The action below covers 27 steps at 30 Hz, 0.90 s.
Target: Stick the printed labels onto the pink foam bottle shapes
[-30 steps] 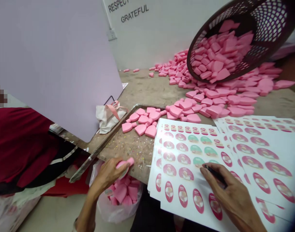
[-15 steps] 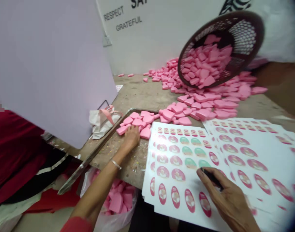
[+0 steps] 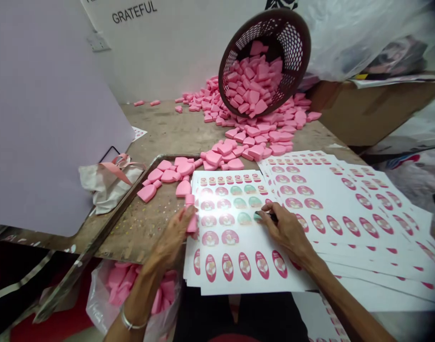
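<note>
My left hand (image 3: 173, 232) is closed around a pink bottle-shaped piece (image 3: 191, 224), held upright at the left edge of a sticker sheet (image 3: 217, 285). The sheet bears pink ovals, half-round labels and several green labels (image 3: 239, 203). My right hand (image 3: 288, 232) grips a slim black tool (image 3: 273, 217), whose exact kind I cannot make out. Its tip touches a green label at the sheet's middle right, partly covered by the fingers. More pink pieces (image 3: 170, 175) lie on the table just beyond my left hand.
A tipped brown basket (image 3: 305, 42) spills pink pieces over the back of the table (image 3: 160, 128). More sticker sheets (image 3: 331, 190) fan out at right. A white cloth bag (image 3: 103, 190) and metal-edged rim (image 3: 107, 223) lie left. Below hangs a plastic bag (image 3: 99, 304) of pink pieces.
My left hand has left the group of pink pieces and come to the sheet's edge with one piece. My right hand has brought the black tool against a green label. The view has swung right.
</note>
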### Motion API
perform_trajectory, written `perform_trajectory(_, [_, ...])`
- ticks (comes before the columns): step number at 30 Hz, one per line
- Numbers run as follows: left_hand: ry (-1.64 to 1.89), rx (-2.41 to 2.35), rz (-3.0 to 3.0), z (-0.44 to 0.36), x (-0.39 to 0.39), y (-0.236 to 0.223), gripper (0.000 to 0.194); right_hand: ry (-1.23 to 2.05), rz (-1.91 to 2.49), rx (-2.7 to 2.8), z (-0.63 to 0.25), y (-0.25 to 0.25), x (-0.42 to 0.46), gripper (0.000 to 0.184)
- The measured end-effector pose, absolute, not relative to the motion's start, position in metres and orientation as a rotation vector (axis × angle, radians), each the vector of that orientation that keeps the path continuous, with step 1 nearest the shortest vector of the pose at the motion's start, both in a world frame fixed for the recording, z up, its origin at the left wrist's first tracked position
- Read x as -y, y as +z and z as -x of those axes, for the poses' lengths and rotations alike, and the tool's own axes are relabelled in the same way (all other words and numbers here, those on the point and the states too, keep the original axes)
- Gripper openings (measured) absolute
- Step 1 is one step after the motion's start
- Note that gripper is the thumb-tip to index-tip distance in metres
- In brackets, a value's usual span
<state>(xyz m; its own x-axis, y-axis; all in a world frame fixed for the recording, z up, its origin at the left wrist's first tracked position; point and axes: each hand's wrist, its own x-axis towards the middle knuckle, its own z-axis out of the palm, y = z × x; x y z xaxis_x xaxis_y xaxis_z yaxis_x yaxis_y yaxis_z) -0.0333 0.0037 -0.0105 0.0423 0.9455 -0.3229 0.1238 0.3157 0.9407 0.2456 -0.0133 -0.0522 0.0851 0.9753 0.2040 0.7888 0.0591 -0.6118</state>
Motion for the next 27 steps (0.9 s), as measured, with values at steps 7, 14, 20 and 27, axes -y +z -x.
perform_trajectory(7, [0.841,-1.033,-0.780,-0.023,0.010,-0.019,0.039,-0.134,1.682,2.044,-0.235,-0.055,0.008,0.015])
perform_trajectory(14, [0.951,-1.240,-0.861,-0.053,0.011,-0.029,0.043,-0.120,1.648,1.997,-0.233,-0.067,0.007,0.016])
perform_trajectory(20, [0.922,-1.370,-1.057,-0.062,0.010,-0.034,0.038,-0.005,1.641,1.970,-0.236,-0.066,0.005,0.014])
perform_trajectory(27, [0.896,-1.521,-1.269,-0.050,0.008,-0.035,0.031,0.014,1.688,1.972,-0.234,-0.065,0.002,0.016])
